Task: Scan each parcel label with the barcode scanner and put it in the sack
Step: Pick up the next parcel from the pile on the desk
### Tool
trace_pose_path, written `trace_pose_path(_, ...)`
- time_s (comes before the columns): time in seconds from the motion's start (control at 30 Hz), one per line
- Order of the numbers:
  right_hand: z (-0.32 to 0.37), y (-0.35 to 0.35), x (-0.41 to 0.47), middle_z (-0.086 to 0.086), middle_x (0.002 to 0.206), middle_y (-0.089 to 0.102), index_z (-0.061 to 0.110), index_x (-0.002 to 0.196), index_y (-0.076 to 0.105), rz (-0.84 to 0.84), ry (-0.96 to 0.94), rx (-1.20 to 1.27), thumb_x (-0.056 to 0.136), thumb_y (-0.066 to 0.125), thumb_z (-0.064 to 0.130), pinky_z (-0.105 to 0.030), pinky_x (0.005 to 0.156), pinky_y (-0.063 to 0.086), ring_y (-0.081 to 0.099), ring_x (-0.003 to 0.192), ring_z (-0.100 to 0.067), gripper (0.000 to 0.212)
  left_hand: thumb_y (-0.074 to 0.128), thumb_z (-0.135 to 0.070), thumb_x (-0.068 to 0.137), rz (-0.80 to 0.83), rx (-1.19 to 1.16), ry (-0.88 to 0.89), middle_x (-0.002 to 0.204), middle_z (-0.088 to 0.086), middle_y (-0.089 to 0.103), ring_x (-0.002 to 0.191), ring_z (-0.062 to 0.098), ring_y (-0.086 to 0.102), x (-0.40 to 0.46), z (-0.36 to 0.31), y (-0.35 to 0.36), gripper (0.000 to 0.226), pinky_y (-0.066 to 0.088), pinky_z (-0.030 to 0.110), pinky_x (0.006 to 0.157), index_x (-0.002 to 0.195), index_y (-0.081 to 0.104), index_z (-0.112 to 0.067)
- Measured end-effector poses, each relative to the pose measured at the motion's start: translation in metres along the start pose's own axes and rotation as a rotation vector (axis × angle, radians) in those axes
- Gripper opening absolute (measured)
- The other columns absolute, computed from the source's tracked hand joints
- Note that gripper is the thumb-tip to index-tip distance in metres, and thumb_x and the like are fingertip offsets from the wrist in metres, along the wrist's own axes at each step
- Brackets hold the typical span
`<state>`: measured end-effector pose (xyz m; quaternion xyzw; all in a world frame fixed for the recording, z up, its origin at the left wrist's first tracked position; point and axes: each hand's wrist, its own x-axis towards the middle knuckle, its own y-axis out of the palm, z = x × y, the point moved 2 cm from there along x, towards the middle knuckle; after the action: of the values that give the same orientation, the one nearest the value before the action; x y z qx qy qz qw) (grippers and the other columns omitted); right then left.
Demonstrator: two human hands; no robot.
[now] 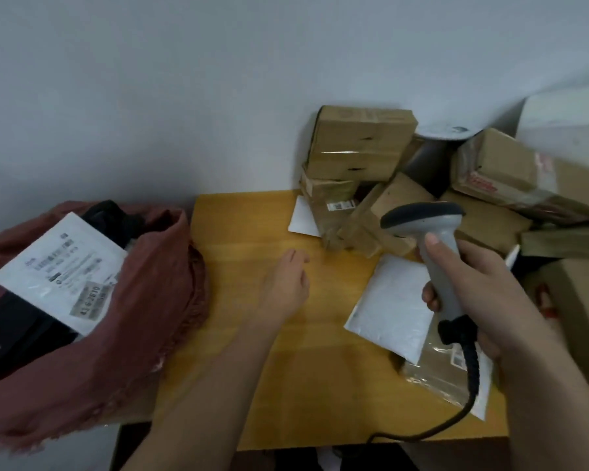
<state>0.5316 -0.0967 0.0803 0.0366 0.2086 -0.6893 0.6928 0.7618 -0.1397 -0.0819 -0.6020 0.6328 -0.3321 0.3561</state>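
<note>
Right grip (473, 283) held grey handheld barcode scanner (432, 246) above white padded mailer parcel (393, 300) on yellow wooden counter (245, 226). Left grip (286, 283) open, empty, fingers relaxed; red-brown cloth sack (143, 300) left of it.

The yellow wooden table (252, 239) stands against the wall. Just under the right hand (483, 287) a white padded envelope (393, 300) lies flat on it, and nearer to the person than that hand lies a clear plastic parcel (439, 372) with a small label, partly under the envelope. Beyond the right hand, brown cardboard boxes (361, 141) are piled at the far edge, and a white paper (303, 215) lies beside them. The left hand (284, 283) is over the bare middle of the table; whether it touches the wood I cannot tell.
</note>
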Motion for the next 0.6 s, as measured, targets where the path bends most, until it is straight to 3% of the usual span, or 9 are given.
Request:
trace_pose_path(0.1,-0.017,-0.028,0.004,-0.004,0.061,0.063,0.016,0.100,0.066,-0.047,0.032,-0.031,0.094,0.055,0.052,-0.032,0.058,0.045,0.058,0.054,-0.012,0.039,0.055,-0.015,0.092,0.340,0.085,0.095,0.138,0.004,0.046,0.116,0.027,0.053,0.001,-0.037,0.069,0.049,0.048,0.040,0.088,0.139,0.042,-0.016)
trace_pose_path(0.2,-0.034,-0.050,0.007,-0.001,0.059,0.060,0.011,0.102,0.065,-0.064,0.066,-0.027,0.090,0.056,0.054,-0.034,0.058,0.046,0.058,0.056,-0.016,0.045,0.065,-0.020,0.087,0.515,0.128,0.189,0.159,0.004,0.022,0.140,0.025,0.034,-0.008,-0.059,0.123,0.083,0.038,0.042,0.107,0.154,0.017,-0.021)
trace_pose_path(0.3,-0.047,-0.065,0.011,0.002,0.056,0.056,0.009,0.098,0.065,-0.083,0.092,-0.001,0.079,0.057,0.059,-0.032,0.057,0.047,0.058,0.056,-0.018,0.053,0.069,-0.022,0.087,0.567,0.192,0.224,0.164,-0.004,-0.005,0.150,0.022,0.008,-0.018,-0.062,0.163,0.101,0.020,0.046,0.119,0.156,-0.005,-0.030)
trace_pose_path(0.37,-0.054,-0.072,0.015,-0.002,0.058,0.057,0.011,0.097,0.065,-0.081,0.106,-0.001,0.076,0.057,0.061,-0.029,0.054,0.047,0.058,0.054,-0.016,0.055,0.069,-0.035,0.087,0.570,0.216,0.211,0.163,-0.010,-0.014,0.151,0.020,-0.004,-0.022,-0.057,0.180,0.104,0.011,0.051,0.121,0.154,-0.011,-0.038)
trace_pose_path(0.43,-0.059,-0.077,0.020,-0.003,0.060,0.058,0.013,0.098,0.065,-0.076,0.123,0.006,0.075,0.056,0.061,-0.025,0.053,0.047,0.058,0.053,-0.014,0.054,0.065,-0.039,0.090,0.536,0.233,0.199,0.163,-0.012,-0.013,0.151,0.019,-0.004,-0.023,-0.051,0.188,0.098,0.008,0.051,0.120,0.153,-0.010,-0.040)
trace_pose_path(0.5,-0.061,-0.078,0.024,-0.002,0.059,0.058,0.015,0.097,0.066,-0.073,0.132,0.014,0.077,0.057,0.060,-0.024,0.052,0.048,0.058,0.053,-0.014,0.051,0.059,-0.031,0.094,0.512,0.266,0.195,0.163,-0.012,-0.009,0.151,0.017,-0.001,-0.022,-0.046,0.188,0.089,0.008,0.050,0.120,0.154,-0.006,-0.039)
trace_pose_path(0.6,-0.060,-0.073,0.029,0.002,0.057,0.056,0.015,0.098,0.066,-0.054,0.137,0.050,0.083,0.058,0.056,-0.030,0.053,0.046,0.056,0.053,-0.016,0.045,0.053,-0.024,0.097,0.510,0.271,0.182,0.164,-0.012,-0.001,0.151,0.013,0.003,-0.021,-0.035,0.182,0.078,0.008,0.048,0.120,0.155,0.003,-0.038)
